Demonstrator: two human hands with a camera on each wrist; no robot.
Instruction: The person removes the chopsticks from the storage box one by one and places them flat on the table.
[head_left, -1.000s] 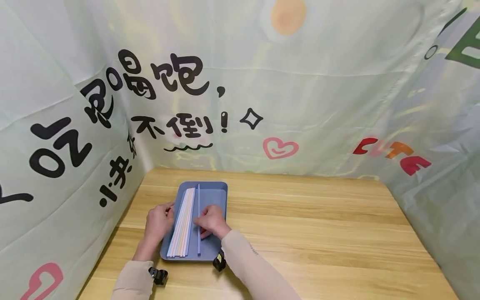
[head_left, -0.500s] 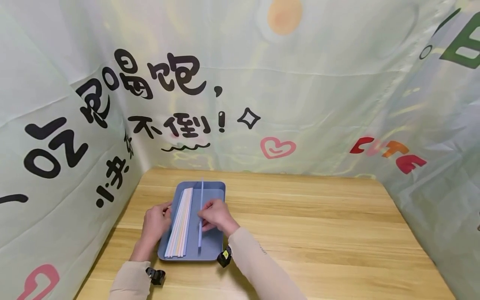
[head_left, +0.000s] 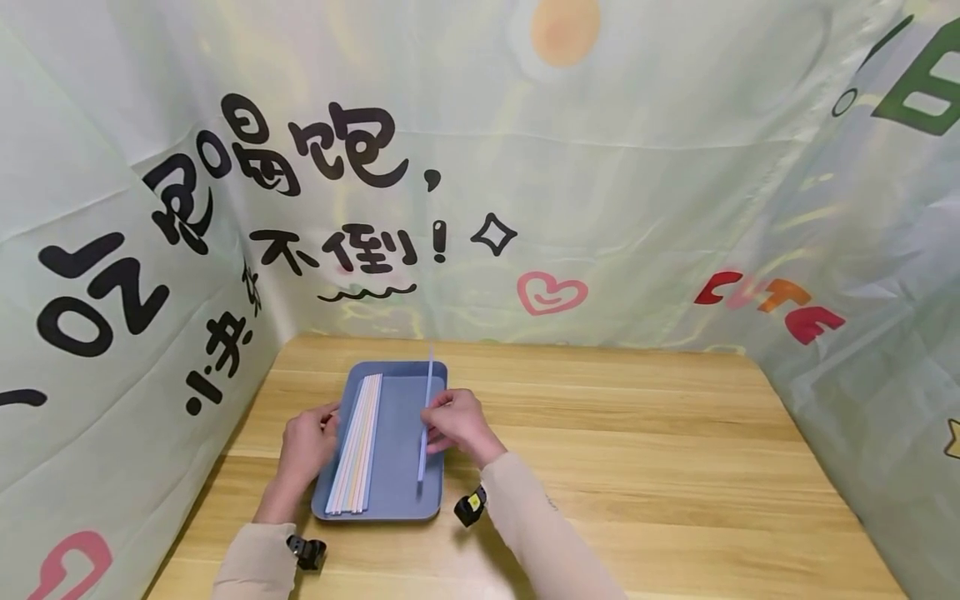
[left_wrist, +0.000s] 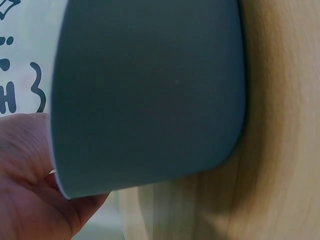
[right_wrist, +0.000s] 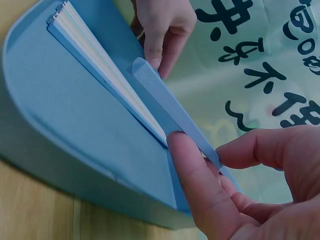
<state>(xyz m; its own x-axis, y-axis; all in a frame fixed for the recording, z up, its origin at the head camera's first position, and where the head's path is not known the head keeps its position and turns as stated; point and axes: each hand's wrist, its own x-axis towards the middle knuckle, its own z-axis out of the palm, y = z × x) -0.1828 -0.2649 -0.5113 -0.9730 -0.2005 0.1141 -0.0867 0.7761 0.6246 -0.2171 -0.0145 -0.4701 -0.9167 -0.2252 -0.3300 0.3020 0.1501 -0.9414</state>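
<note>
A blue tray lies lengthwise on the table's left part. My left hand grips its left rim, with thumb and fingers around the edge in the left wrist view. In my right hand, the thumb and fingertips pinch one long, thin lilac stick near its middle. The stick hangs over the tray's right side, its far end reaching past the back rim in the head view. Along the tray's left half lies a bundle of several slim pale sticks in white, pink, yellow and blue.
The wooden table stretches to the right of the tray. A printed cloth with black writing and a pink heart encloses the table behind and at both sides. Black wrist cameras sit at both sleeves.
My right hand has raised the lilac stick off the tray floor and carried it to the right, away from the bundle. The left hand stays at the tray's rim.
</note>
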